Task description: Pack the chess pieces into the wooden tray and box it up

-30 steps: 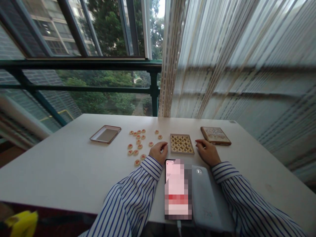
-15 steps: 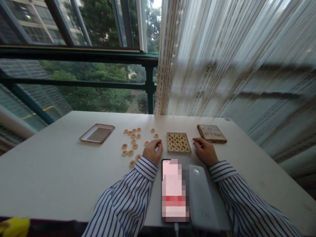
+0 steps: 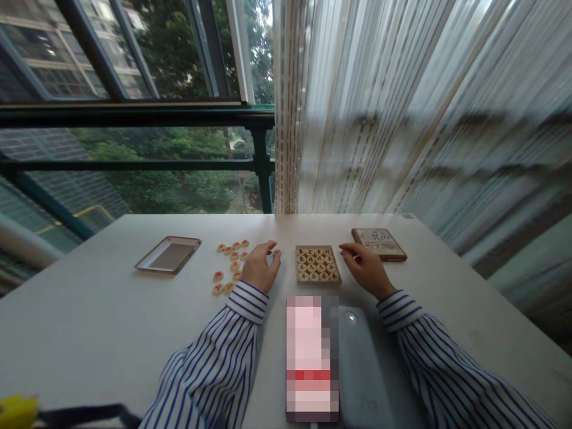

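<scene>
One half-curled left hand [image 3: 260,267] may hold something, I cannot tell; the right hand [image 3: 365,268], loosely bent, looks free. Between them, black-marked pieces [image 3: 322,268] fill the box [image 3: 319,282] in rows; red-marked pieces [image 3: 235,266] lie loose leftward, unboxed.

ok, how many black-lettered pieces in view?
16 black-lettered pieces, four rows of four in the open box, between the left hand and the right hand. The left hand may hide others.
</scene>
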Available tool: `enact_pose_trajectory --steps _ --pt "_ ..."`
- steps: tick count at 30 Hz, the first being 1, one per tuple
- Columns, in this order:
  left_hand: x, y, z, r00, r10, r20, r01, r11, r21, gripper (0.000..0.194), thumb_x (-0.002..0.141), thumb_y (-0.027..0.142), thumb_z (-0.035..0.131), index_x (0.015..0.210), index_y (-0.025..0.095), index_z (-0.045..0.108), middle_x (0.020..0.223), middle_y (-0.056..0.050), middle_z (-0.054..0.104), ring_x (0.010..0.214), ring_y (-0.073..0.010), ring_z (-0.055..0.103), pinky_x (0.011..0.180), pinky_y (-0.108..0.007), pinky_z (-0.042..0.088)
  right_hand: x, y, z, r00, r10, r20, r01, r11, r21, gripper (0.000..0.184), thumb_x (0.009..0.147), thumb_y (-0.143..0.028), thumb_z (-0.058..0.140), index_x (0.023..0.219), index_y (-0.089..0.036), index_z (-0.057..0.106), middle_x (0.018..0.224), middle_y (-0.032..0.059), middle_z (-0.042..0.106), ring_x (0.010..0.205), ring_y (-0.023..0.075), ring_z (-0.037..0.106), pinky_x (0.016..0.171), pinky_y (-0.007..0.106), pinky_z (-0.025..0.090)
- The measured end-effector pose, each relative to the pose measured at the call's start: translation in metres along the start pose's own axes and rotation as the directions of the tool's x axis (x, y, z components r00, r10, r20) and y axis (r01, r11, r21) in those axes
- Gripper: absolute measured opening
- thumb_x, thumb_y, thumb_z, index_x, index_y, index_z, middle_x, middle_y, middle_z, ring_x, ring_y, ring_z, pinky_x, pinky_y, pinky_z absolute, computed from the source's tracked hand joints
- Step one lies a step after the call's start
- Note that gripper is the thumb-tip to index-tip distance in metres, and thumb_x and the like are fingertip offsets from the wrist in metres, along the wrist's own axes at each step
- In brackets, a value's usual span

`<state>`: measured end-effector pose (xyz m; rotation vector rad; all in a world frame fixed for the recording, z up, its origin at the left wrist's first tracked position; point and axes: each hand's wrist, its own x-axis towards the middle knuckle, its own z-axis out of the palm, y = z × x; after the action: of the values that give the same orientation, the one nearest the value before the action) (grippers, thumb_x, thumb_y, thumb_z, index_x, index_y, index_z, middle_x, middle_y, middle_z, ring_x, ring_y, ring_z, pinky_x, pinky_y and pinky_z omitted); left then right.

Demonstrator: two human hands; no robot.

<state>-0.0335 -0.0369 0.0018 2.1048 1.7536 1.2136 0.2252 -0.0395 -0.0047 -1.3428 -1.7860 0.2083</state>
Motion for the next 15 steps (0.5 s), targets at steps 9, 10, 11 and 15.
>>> enact_pose_trajectory --steps 9,10,11,15 --pt "0.064 -0.007 -0.016 0.950 -0.104 0.294 0.054 0.983 0.174 0.031 0.075 0.029 0.049 0.101 0.017 0.062 0.098 -0.006 0.067 0.084 -0.0164 0.062 0.079 -0.027 0.046 0.051 -0.031 -0.002 1.000 -0.023 -0.007 0.024 0.993 0.115 0.022 0.078 -0.026 0.048 0.091 -0.016 0.063 0.077 0.0040 0.066 0.068 0.0141 0.059 0.065 0.027 0.046" --pt "0.064 -0.009 -0.014 0.943 -0.103 0.317 0.039 0.979 0.201 0.031 0.075 0.029 0.049 0.100 0.017 0.063 0.098 -0.006 0.067 0.085 -0.0171 0.061 0.079 -0.027 0.045 0.055 -0.033 -0.002 1.000 -0.025 0.018 0.022 0.991 0.131 0.022 0.079 -0.026 0.048 0.092 -0.016 0.063 0.077 0.0041 0.066 0.068 0.0141 0.059 0.064 0.027 0.046" --pt "0.064 -0.011 -0.013 0.933 -0.105 0.345 0.025 0.973 0.227 0.030 0.074 0.030 0.050 0.099 0.018 0.064 0.098 -0.006 0.067 0.085 -0.0178 0.061 0.078 -0.027 0.045 0.058 -0.035 -0.001 0.999 -0.029 0.041 0.023 0.990 0.138 0.023 0.078 -0.027 0.049 0.092 -0.016 0.063 0.077 0.0041 0.066 0.068 0.0141 0.059 0.064 0.027 0.046" --pt "0.059 -0.016 -0.007 0.889 -0.125 0.441 -0.007 0.958 0.287 0.030 0.070 0.036 0.056 0.094 0.020 0.065 0.094 -0.006 0.068 0.084 -0.0206 0.062 0.072 -0.028 0.046 0.062 -0.036 0.002 0.994 -0.036 0.099 0.022 0.990 0.136 0.023 0.079 -0.028 0.049 0.092 -0.015 0.063 0.074 0.0035 0.066 0.068 0.0142 0.060 0.064 0.027 0.047"
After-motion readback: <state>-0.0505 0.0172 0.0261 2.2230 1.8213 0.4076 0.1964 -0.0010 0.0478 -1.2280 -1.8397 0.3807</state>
